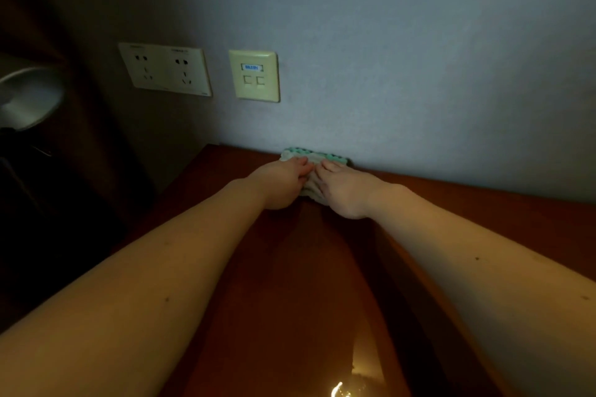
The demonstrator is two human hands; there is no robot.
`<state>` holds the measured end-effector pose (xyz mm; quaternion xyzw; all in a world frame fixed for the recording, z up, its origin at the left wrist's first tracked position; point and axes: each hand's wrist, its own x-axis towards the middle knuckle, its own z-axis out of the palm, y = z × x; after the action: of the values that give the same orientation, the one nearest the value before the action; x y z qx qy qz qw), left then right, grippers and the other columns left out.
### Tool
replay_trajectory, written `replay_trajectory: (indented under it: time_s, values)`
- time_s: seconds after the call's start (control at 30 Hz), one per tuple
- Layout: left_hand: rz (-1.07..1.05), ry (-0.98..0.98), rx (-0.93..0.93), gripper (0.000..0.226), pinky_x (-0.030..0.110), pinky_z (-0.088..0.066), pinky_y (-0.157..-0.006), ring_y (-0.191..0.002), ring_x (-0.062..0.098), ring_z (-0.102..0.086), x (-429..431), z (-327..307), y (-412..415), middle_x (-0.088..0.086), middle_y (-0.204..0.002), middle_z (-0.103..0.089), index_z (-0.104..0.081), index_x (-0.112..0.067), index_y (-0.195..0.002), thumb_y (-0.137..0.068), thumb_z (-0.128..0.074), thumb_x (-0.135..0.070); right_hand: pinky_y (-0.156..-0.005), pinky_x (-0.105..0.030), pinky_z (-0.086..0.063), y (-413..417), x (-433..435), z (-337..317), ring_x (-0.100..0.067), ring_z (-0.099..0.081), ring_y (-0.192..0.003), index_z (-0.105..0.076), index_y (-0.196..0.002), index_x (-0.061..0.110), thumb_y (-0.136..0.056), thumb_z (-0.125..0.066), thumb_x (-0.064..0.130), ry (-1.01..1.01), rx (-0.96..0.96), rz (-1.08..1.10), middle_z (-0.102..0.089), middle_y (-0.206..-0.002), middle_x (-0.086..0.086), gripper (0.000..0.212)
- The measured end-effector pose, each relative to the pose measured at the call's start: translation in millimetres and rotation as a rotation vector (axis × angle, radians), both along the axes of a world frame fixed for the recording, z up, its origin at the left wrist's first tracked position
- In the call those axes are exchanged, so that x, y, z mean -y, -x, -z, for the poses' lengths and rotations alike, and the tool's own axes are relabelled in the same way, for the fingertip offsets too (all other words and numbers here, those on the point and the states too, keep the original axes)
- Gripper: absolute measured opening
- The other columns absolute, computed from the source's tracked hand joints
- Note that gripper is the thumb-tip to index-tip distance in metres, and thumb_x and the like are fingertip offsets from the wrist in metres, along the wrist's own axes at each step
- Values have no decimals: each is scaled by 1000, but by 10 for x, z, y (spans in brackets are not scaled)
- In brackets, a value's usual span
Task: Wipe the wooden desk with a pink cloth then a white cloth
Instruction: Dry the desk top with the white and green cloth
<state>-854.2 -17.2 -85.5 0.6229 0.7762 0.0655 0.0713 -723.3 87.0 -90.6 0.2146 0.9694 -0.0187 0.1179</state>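
Our left hand point(283, 182) and right hand point(343, 192) press flat, with nothing gripped, on the white cloth point(322, 156).
It lies at the far edge of the desk point(290, 284), against the wall point(419, 74); we should press evenly and sweep along this edge.

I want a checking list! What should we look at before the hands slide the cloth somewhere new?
1. Both hands on the cloth: ok. The left hand and right hand press on the cloth.
2. Cloth lying on the desk: ok.
3. Room to push further forward: not ok, the cloth already meets the wall.
4. Cloth away from the sockets: ok, they sit higher up the wall.
5. Right cloth colour: cannot tell, pale with a green edge in dim light.
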Motion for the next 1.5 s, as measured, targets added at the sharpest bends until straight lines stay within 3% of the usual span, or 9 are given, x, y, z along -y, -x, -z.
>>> replay_trajectory:
  time_s: [0.23, 0.37, 0.57, 0.87, 0.93, 1.03, 1.13, 1.3, 1.5]
  values:
    - [75, 18, -46, 51, 19, -5, -113, -151, 16, -12, 148, 86, -163, 4, -165, -12, -18, -13, -157, -108, -30, -19, -123, -44, -17, -257, 203, 93, -29, -6, -153, -2, -158, 2, -104, -31, 32, -21, -8, 45, -3, -165, -16, 68]
    - [80, 2, -40, 50, 15, -2, -110, -150, 13, -10, 155, 55, -191, 2, -165, -10, -18, -14, -157, -109, -30, -20, -124, -44, -12, -280, 221, 174, -31, -1, -153, 0, -156, -3, -103, -27, 29, -54, 8, 44, 0, -164, -22, 68]
    - [85, 94, -135, 58, 33, -17, -121, -152, 22, -12, -78, -6, -212, 11, -165, -9, -10, -8, -157, -106, -35, -18, -125, -40, -7, -187, 30, 42, -27, 3, -154, 2, -157, 1, -106, -30, 36, 20, -3, 89, 5, -166, -17, 70]
    - [151, 197, -224, 61, 40, -21, -120, -151, 26, -13, -153, -36, -191, 14, -165, -10, -15, -6, -156, -103, -39, -23, -124, -40, -7, -217, 39, -67, -27, 0, -154, -3, -158, 2, -106, -29, 35, 83, -44, 112, 0, -166, -16, 67]
    - [160, 173, -251, 59, 35, -20, -119, -151, 25, -14, -96, -55, -240, 12, -165, -9, -14, -8, -156, -104, -38, -22, -124, -41, -10, -220, 93, -80, -27, -1, -154, -3, -158, 3, -105, -31, 33, 83, -40, 115, 1, -166, -16, 67]
    - [129, 111, -203, 53, 24, -13, -113, -149, 20, -18, 69, -14, -318, 4, -165, -11, -18, -12, -157, -107, -34, -21, -124, -43, -14, -346, 217, 3, -28, -5, -153, -3, -158, 3, -106, -31, 37, 67, -29, 81, -2, -166, -16, 68]
    - [139, 46, -171, 50, 27, -13, -116, -149, 20, -19, 102, -32, -329, 6, -164, -19, -26, -13, -156, -107, -35, -18, -124, -40, -10, -416, 155, 19, -26, -4, -154, -4, -158, 3, -107, -26, 34, 69, -53, 65, -3, -166, -14, 64]
    - [85, 72, -84, 53, 21, -7, -113, -151, 20, -12, 12, -109, -350, 7, -166, -7, -12, -9, -157, -108, -31, -18, -125, -38, -7, -324, 111, -88, -25, -1, -154, -3, -158, 3, -107, -32, 36, 84, -54, 91, 1, -166, -14, 68]
    - [79, 47, 30, 51, 16, -1, -114, -150, 11, -10, 195, 38, -244, -1, -165, -11, -21, -22, -157, -108, -34, -30, -125, -33, -1, -557, 171, -17, -22, 2, -154, -5, -158, 2, -109, -23, 30, 111, -88, 39, 1, -166, -13, 59]
